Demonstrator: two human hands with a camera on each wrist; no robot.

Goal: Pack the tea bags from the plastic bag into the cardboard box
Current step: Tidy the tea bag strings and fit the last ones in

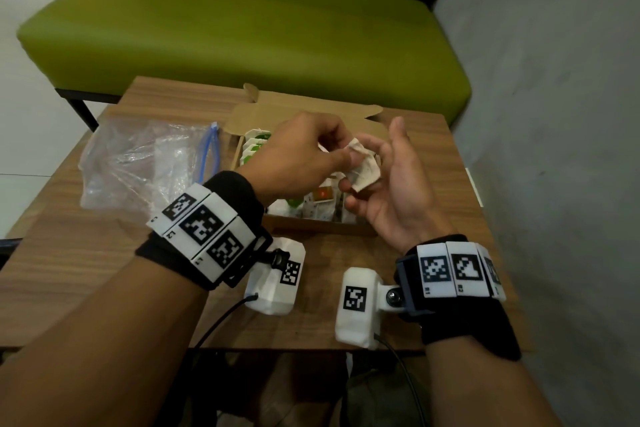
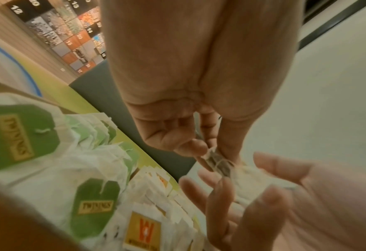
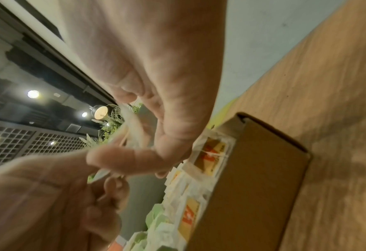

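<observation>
**One loose tea bag between our hands, over the box**

We are at the packing step: a single white tea bag [image 1: 360, 166] is held above the open cardboard box [image 1: 242, 121], which sits at the middle of the counter [image 1: 104, 253] and already holds rows of tea bags, green-tagged ones [image 2: 16, 135] toward the left and orange-labelled ones [image 2: 142, 232] nearer the right. The clear plastic bag [image 1: 138, 163] lies flat to the left of the box, and we cannot make out any bags remaining in it.

Our left hand [image 1: 298, 156] has its thumb and fingertips curled in a pinch on the top edge of the tea bag. Our right hand [image 1: 391, 184] is turned palm up with its fingers loosely bent, and the paper rests against them; the wrist views suggest its thumb and fingers also grip the bag, though blur leaves the exact contact unclear.

We judge the bag is being straightened before it goes in. The next move calls for lowering it upright into a gap among the rows, keeping string and tag from snagging on neighbours.
</observation>
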